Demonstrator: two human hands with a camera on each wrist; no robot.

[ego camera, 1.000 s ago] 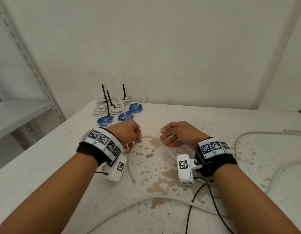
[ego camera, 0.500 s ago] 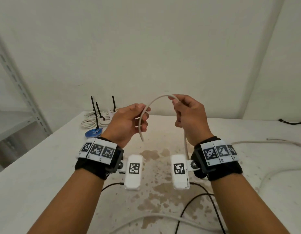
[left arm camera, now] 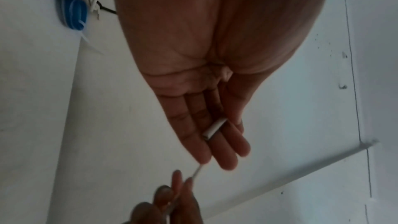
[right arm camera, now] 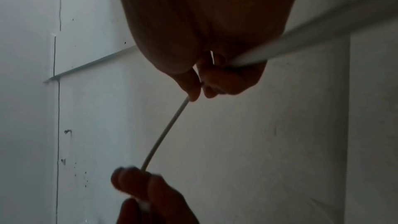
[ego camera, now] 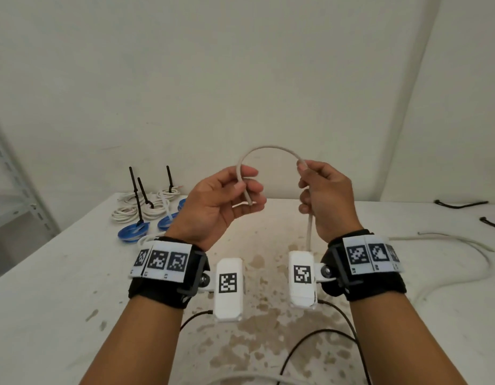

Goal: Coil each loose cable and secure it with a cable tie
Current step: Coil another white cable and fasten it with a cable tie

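Note:
A loose white cable (ego camera: 268, 149) arches in the air between my two hands above the stained table (ego camera: 60, 287). My left hand (ego camera: 232, 193) pinches it close to its cut end (left arm camera: 214, 129), which lies across the fingers. My right hand (ego camera: 314, 187) grips the cable further along, fingers curled around it (right arm camera: 165, 130). From that hand the cable drops down past the wrist and trails off over the table to the right (ego camera: 463, 245).
Several tied coils, white (ego camera: 135, 211) and blue (ego camera: 132, 232), with black tie tails standing up, sit at the table's back left. Black cable ties (ego camera: 460, 204) lie at the far right. A metal shelf (ego camera: 15, 190) stands left. Black camera leads (ego camera: 318, 337) cross the near table.
Both hands have lifted the cable end off the table and raised it into an arch. The arch is now a little wider and higher than half a second ago.

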